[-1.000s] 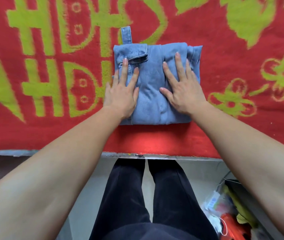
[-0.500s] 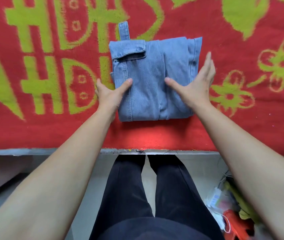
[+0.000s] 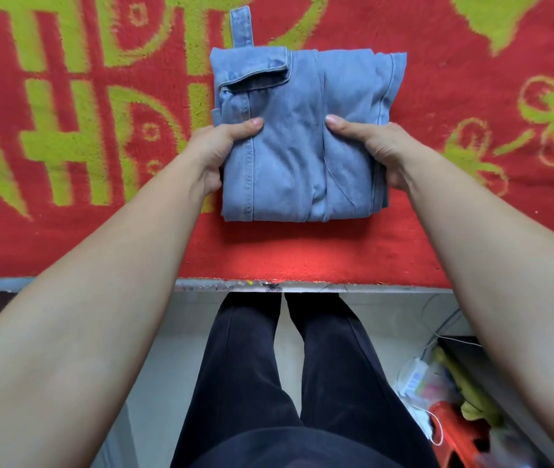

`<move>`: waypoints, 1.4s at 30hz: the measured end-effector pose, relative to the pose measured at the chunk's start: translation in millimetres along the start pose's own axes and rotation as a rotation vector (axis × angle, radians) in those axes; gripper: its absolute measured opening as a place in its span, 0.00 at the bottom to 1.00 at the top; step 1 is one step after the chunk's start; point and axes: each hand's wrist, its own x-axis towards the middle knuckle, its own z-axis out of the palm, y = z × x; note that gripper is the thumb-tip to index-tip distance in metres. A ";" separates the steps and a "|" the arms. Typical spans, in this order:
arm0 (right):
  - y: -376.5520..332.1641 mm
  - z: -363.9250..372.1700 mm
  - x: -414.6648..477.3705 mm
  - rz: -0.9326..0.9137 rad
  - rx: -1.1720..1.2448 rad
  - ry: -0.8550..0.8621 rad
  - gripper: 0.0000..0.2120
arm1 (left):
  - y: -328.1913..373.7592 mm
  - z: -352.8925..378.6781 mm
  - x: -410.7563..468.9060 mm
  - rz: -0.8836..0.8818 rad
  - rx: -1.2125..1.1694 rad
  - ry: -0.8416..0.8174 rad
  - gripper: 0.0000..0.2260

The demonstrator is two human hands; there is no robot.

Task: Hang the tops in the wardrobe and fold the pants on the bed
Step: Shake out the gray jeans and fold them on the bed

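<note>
Between the left hand (image 3: pixel 216 153) and right hand (image 3: pixel 380 150), folded denim pants (image 3: pixel 299 146) sit gripped.

The single head-worn view looks steeply down from close above the folded denim pants (image 3: pixel 297 153), facing forward. Beyond the pants the red blanket (image 3: pixel 306 253) fills the frame; nearer than them lie the bed edge (image 3: pixel 363 286), the person's legs (image 3: pixel 245 366) and the floor (image 3: pixel 167 346).

Home bedroom. My bed (image 3: pixel 370 288), under a red-and-green blanket (image 3: pixel 302 255), spans 12 o'clock; household clutter (image 3: pixel 451 423) on the floor (image 3: pixel 167 346) at 5 o'clock.
</note>
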 end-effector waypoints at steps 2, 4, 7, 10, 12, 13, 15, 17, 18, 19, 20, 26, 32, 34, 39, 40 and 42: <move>1.2 3.8 1.6 -0.015 -0.006 0.045 0.34 | -0.6 1.0 1.0 -0.003 0.011 -0.002 0.19; 0.5 2.1 -2.6 -0.020 -0.006 0.025 0.31 | -0.1 1.5 -3.3 0.003 0.025 -0.025 0.19; -1.1 -9.8 -16.8 -0.037 -0.010 -0.107 0.25 | 2.0 -3.1 -15.0 0.011 0.030 -0.097 0.12; -6.5 -23.0 -36.5 -0.009 0.112 -0.248 0.25 | 2.7 -20.6 -32.4 0.031 -0.058 -0.191 0.10; -13.3 -31.4 -53.2 0.042 0.271 -0.315 0.36 | 5.7 -34.7 -48.8 0.027 -0.158 -0.252 0.11; -17.9 -34.4 -62.2 0.049 0.316 -0.340 0.41 | 10.0 -40.4 -59.7 0.009 -0.184 -0.277 0.12; -29.4 -35.3 -85.0 0.036 0.345 -0.376 0.46 | 20.0 -49.5 -86.5 -0.021 -0.157 -0.296 0.19; -40.6 -29.8 -113.0 0.003 0.358 -0.389 0.48 | 27.0 -54.3 -119.2 -0.012 -0.130 -0.286 0.22; -46.2 -25.4 -128.3 -0.016 0.362 -0.388 0.48 | 29.4 -55.3 -137.1 0.015 -0.135 -0.274 0.23; -52.6 -21.2 -143.5 -0.034 0.369 -0.390 0.47 | 31.3 -55.3 -156.7 0.053 -0.145 -0.260 0.23; -59.4 -17.1 -158.6 -0.058 0.381 -0.396 0.46 | 33.2 -55.5 -175.0 0.097 -0.152 -0.240 0.25; -101.5 13.1 -237.4 -0.165 0.380 -0.578 0.38 | 17.1 -81.8 -282.3 0.271 -0.247 -0.117 0.25; -133.9 77.2 -303.9 -0.180 0.006 -0.798 0.39 | -31.0 -137.1 -382.3 0.417 -0.415 0.011 0.24; -136.0 108.5 -330.6 -0.204 -0.059 -0.857 0.38 | -52.8 -158.4 -419.7 0.504 -0.477 0.045 0.25; -115.0 196.4 -410.6 -0.301 -0.256 -0.973 0.36 | -122.0 -218.4 -517.3 0.671 -0.645 0.192 0.23; -105.5 213.5 -426.9 -0.313 -0.289 -0.992 0.35 | -139.2 -230.2 -535.5 0.698 -0.686 0.223 0.24; -80.2 248.7 -459.7 -0.327 -0.363 -1.040 0.35 | -179.7 -252.1 -573.9 0.760 -0.757 0.269 0.24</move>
